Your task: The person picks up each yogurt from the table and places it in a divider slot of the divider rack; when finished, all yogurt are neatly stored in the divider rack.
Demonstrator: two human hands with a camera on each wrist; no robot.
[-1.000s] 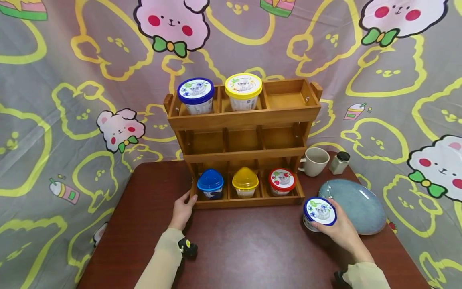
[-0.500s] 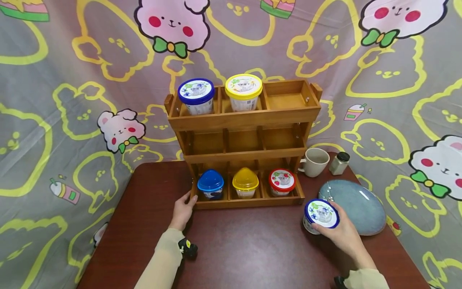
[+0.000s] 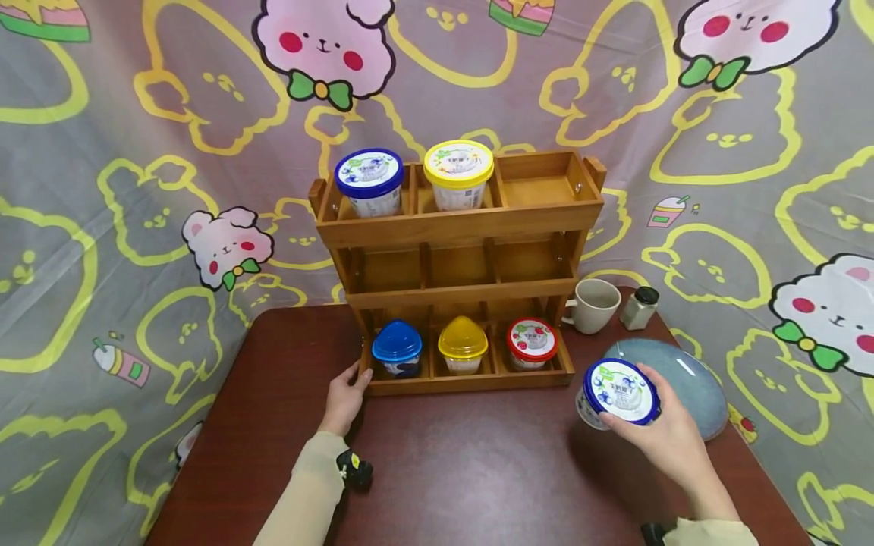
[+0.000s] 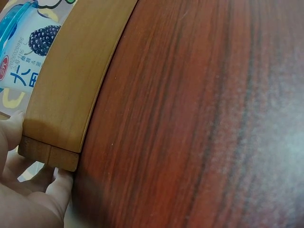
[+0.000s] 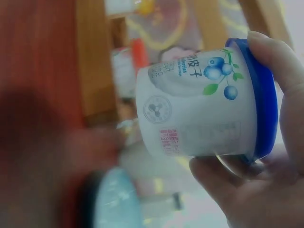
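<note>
A white yogurt cup with a dark blue lid and blueberry print (image 3: 621,392) is in my right hand (image 3: 672,428), thumb and fingers round its lid end. In the right wrist view the cup (image 5: 199,104) is lifted off the table, its underside facing away from the palm. My left hand (image 3: 344,398) grips the lower left corner of a three-tier wooden rack (image 3: 457,224). The left wrist view has the thumb and fingers on either side of the rack's end (image 4: 50,154). Beside that hand, in the bottom tier, stands a cup with a domed blue lid (image 3: 398,347).
In the bottom tier also stand a yellow domed cup (image 3: 463,345) and a red-lidded cup (image 3: 532,343). The top tier bears a blue-lidded cup (image 3: 369,180) and a yellow-lidded cup (image 3: 458,173). At right are a mug (image 3: 594,307), a black-capped jar (image 3: 639,309) and a blue-grey plate (image 3: 706,394).
My right hand has raised the blue-lidded yogurt cup off the table and drawn it slightly right, close in front of the plate. The left hand has stayed on the rack's corner.
</note>
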